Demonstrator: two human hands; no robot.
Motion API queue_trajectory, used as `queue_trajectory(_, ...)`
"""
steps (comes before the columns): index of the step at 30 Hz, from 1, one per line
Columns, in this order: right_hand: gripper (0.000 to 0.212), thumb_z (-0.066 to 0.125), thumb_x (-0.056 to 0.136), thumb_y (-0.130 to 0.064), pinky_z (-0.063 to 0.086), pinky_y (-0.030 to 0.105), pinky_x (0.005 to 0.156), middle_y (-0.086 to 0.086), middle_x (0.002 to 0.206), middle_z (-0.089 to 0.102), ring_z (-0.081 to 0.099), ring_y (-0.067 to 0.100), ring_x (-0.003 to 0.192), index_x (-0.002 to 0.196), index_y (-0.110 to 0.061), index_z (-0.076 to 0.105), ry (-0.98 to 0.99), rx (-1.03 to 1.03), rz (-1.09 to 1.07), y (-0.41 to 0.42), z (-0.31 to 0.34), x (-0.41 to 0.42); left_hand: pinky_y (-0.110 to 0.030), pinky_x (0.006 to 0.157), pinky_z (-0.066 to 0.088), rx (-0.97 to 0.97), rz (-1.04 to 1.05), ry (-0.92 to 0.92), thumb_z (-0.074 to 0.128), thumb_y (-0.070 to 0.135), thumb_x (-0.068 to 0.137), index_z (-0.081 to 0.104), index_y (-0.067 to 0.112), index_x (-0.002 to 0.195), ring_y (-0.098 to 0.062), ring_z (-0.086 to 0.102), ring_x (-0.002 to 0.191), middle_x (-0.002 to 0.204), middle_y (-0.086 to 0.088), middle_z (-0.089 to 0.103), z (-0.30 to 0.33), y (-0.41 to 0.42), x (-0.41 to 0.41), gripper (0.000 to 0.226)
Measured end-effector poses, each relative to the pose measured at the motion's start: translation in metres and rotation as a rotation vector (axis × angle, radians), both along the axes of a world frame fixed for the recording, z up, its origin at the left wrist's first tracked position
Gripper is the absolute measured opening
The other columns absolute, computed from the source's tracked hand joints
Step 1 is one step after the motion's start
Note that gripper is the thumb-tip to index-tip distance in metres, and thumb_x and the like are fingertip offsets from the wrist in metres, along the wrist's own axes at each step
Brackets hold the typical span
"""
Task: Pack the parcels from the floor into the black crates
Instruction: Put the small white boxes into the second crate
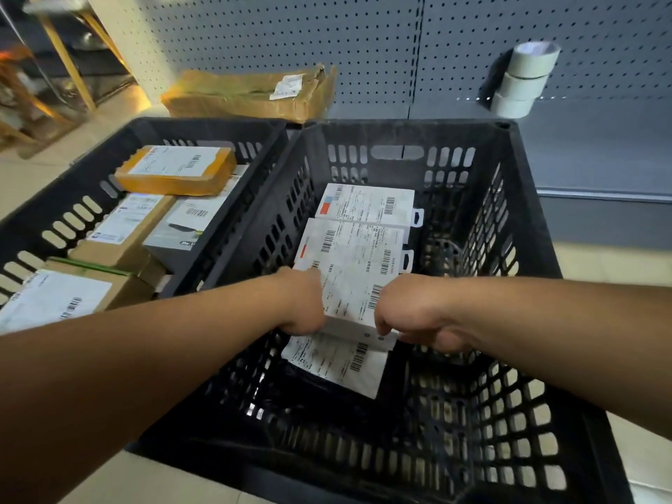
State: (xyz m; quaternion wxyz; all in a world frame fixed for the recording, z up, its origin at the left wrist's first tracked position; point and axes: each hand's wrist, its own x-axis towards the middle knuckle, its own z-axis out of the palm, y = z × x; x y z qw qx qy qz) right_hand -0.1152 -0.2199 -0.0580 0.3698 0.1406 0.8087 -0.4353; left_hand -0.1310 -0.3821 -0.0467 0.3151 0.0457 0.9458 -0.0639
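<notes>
Two black crates stand side by side on the floor. Both my arms reach down into the right crate [523, 198]. Between them is a white labelled parcel [354, 271]: my left hand [303, 303] grips its left edge and my right hand [411, 312] grips its near right corner. Behind it in the crate lies another white labelled parcel [367, 203], and a white parcel on black wrapping [338, 361] lies underneath at the front. The left crate [65, 198] holds several cardboard and grey parcels, with an orange-taped box [174, 170] on top.
A flattened, torn cardboard box [251, 92] lies on the floor behind the crates. Three rolls of tape [523, 78] are stacked against the grey pegboard shelving at the back right. A wooden frame [69, 56] stands at the far left.
</notes>
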Motion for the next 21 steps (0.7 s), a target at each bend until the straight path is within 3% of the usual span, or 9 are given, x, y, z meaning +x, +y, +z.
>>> queue_trajectory(2,0.017,0.059,0.085,0.003,0.049,0.027,0.072,0.008,0.103,0.055,0.052,0.019,0.083,0.099,-0.008,0.060,0.016,0.007,0.048,-0.001,0.000,0.000,-0.038,0.093,0.046,-0.116,-0.045,0.021,0.059,0.017,0.096,0.036,0.017,0.147,-0.039,0.044,0.125,0.145,-0.022,0.029,-0.002,0.000,0.003,0.056)
queue_trajectory(4,0.011,0.056,0.087,0.002,0.043,0.025,0.061,0.009,0.094,0.054,0.048,0.019,0.074,0.088,-0.009,0.056,0.045,0.041,0.106,-0.002,0.001,0.002,-0.042,0.098,0.044,-0.170,-0.117,0.065,0.062,0.019,0.095,0.041,0.016,0.142,-0.039,0.041,0.129,0.146,-0.021,0.032,-0.007,0.003,0.004,0.051)
queue_trajectory(7,0.011,0.055,0.090,-0.002,0.039,0.021,0.057,0.004,0.092,0.051,0.046,0.014,0.074,0.087,-0.013,0.054,0.077,0.107,0.211,-0.005,-0.001,0.001,-0.041,0.094,0.051,-0.139,-0.203,0.112,0.067,0.025,0.094,0.044,0.011,0.134,-0.034,0.053,0.119,0.134,-0.015,0.047,-0.016,0.006,0.001,0.048)
queue_trajectory(11,0.007,0.055,0.095,-0.011,0.031,0.022,0.051,0.011,0.087,0.051,0.041,0.019,0.059,0.101,-0.006,0.055,-0.008,0.217,0.386,-0.009,0.004,-0.007,-0.040,0.088,0.056,-0.158,-0.246,0.137,0.065,0.015,0.094,0.055,0.008,0.127,-0.031,0.064,0.109,0.123,-0.012,0.060,-0.019,0.012,-0.009,0.035)
queue_trajectory(14,0.012,0.055,0.098,-0.016,0.034,0.015,0.043,0.008,0.087,0.045,0.045,0.019,0.062,0.106,-0.010,0.048,-0.018,0.277,0.457,-0.013,0.007,-0.013,-0.039,0.084,0.058,-0.212,-0.305,0.096,0.061,0.011,0.094,0.062,0.009,0.121,-0.028,0.066,0.103,0.115,-0.009,0.065,-0.022,0.016,-0.015,0.028)
queue_trajectory(16,0.015,0.055,0.099,-0.018,0.036,0.012,0.039,0.007,0.087,0.044,0.047,0.019,0.064,0.108,-0.011,0.045,-0.011,0.296,0.488,-0.014,0.008,-0.014,-0.035,0.075,0.055,-0.208,-0.302,0.099,0.064,0.015,0.092,0.062,0.011,0.118,-0.025,0.065,0.094,0.105,-0.005,0.064,-0.023,0.014,-0.017,0.026)
queue_trajectory(19,0.019,0.057,0.099,-0.018,0.042,0.021,0.048,0.008,0.108,0.045,0.052,0.021,0.076,0.113,-0.017,0.044,-0.025,0.266,0.465,-0.011,0.011,-0.016,-0.034,0.069,0.053,-0.161,-0.269,0.115,0.074,0.027,0.086,0.055,0.014,0.115,-0.022,0.061,0.087,0.096,0.000,0.059,-0.021,0.008,-0.022,0.037)
queue_trajectory(21,0.028,0.057,0.099,-0.015,0.047,0.024,0.054,0.007,0.110,0.046,0.051,0.023,0.083,0.125,-0.020,0.047,-0.019,0.222,0.393,-0.006,0.018,-0.018,-0.035,0.071,0.054,-0.157,-0.273,0.109,0.079,0.034,0.081,0.052,0.017,0.115,-0.022,0.060,0.088,0.096,0.001,0.058,-0.020,0.006,-0.025,0.046)
